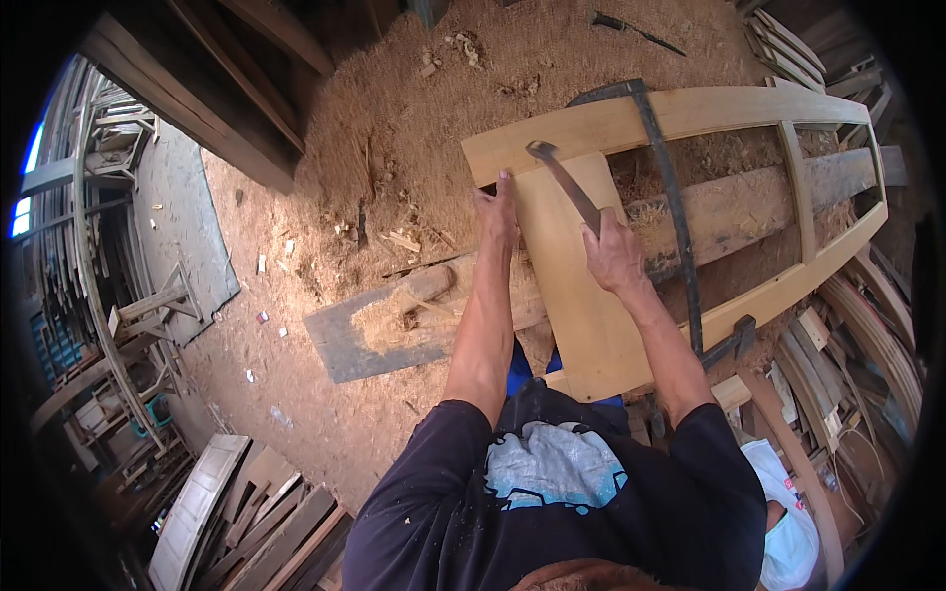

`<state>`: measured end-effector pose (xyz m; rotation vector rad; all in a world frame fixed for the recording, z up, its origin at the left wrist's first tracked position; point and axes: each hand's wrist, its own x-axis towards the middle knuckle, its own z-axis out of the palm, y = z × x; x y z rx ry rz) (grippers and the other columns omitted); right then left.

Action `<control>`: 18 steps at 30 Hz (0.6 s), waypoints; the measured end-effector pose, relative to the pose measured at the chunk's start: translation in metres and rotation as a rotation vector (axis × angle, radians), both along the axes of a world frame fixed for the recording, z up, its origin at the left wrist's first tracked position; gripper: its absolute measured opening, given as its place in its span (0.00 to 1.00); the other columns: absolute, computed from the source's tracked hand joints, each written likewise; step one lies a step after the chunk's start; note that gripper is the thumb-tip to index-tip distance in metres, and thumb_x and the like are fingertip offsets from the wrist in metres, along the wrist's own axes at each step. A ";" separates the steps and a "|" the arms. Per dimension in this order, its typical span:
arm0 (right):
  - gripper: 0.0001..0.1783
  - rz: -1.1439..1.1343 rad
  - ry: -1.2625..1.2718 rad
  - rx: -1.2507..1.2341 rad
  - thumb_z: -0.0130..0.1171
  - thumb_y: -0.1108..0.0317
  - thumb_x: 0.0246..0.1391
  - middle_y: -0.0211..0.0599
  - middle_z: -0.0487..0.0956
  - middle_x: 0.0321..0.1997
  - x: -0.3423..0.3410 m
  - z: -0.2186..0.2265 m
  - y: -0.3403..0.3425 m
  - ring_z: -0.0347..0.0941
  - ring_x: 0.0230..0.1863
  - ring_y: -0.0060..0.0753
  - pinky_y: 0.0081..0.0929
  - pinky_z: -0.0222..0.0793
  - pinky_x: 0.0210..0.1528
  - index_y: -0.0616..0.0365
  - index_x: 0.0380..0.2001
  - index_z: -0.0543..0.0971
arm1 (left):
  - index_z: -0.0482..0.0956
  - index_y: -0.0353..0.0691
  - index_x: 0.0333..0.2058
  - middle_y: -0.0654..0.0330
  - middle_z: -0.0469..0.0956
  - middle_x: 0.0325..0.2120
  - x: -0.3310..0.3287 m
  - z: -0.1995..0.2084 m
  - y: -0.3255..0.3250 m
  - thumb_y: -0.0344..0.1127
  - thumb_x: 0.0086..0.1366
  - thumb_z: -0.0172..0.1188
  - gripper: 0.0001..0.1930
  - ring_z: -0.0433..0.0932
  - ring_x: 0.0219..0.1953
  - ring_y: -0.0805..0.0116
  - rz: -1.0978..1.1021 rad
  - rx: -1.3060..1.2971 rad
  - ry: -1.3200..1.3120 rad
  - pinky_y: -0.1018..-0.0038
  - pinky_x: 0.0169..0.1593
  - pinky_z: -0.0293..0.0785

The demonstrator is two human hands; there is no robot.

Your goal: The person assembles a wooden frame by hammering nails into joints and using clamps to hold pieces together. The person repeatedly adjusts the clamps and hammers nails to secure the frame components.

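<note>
My right hand [616, 255] is closed round the handle of a hammer [570, 184]. The hammer's head is over the joint between a long wooden rail and a wide flat crosspiece [574, 261]. These belong to a light wooden frame [705, 110] lying across a log and boards in front of me. At the frame's left end my left hand [496, 212] grips the edge beside the joint, thumb uppermost; the rest of its fingers are partly hidden. A long dark metal bar clamp [672, 212] spans the frame from the far rail to the near rail, right of the hammer.
Under the frame lies a thick log [724, 227]. A grey board [360, 345] with sawdust sits to the left. Shavings cover the ground. Stacked timber [281, 527] stands lower left, curved wooden pieces [867, 315] at right, and a large beam [187, 94] upper left.
</note>
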<state>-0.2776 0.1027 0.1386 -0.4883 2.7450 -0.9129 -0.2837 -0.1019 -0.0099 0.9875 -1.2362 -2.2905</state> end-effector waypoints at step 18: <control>0.21 -0.021 0.073 -0.102 0.54 0.53 0.66 0.61 0.79 0.28 0.004 -0.005 -0.006 0.79 0.32 0.66 0.54 0.73 0.35 0.63 0.42 0.70 | 0.69 0.34 0.52 0.56 0.78 0.45 0.002 0.018 -0.003 0.40 0.69 0.64 0.21 0.77 0.44 0.71 -0.065 -0.024 -0.061 0.72 0.48 0.76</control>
